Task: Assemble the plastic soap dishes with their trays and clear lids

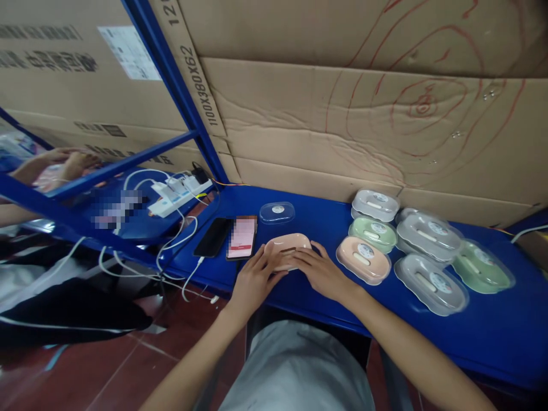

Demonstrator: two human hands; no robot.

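A peach-pink oval soap dish is between my two hands at the front edge of the blue table. My left hand grips its left side, fingers reaching over the near rim. Closed on the right side, my right hand has its fingertips near the slot in the middle. The dish has no cover on it. Just behind it lies a clear plastic lid with a round label. My palms hide the dish's near edge in part.
Several lidded soap dishes stand on the right: peach, green and grey. Two phones lie left of my hands. White cables run from a power strip. Another person's hands are beyond the blue frame.
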